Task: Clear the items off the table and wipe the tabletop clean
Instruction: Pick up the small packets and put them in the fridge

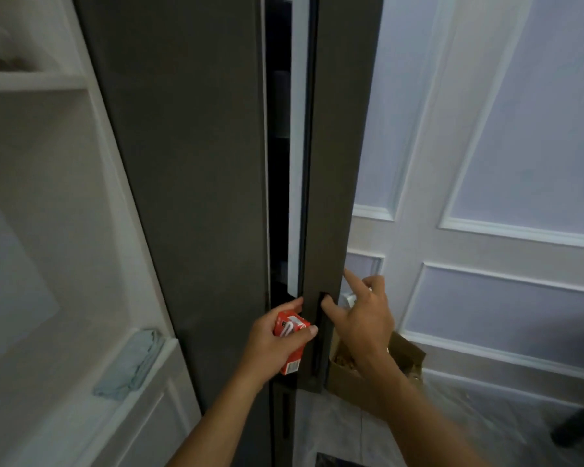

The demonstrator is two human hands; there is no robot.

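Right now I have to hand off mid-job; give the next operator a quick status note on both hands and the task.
Left hand: gripping a red carton, held at the gap of the dark fridge door.
Right hand: empty, thumb in the door's recessed handle, door only slightly ajar.
A folded blue-green cloth lies on the white ledge at left.
Table is out of view, so clearing progress can't be judged.
Left: likely stow the carton, then wipe.

— Views on file? We hold one: head-worn, wide-angle, looking forward and down.

— Facing, range? We face the dark fridge doors (196, 197) close up, shelving (31, 82) left, panelled wall (486, 163) right.
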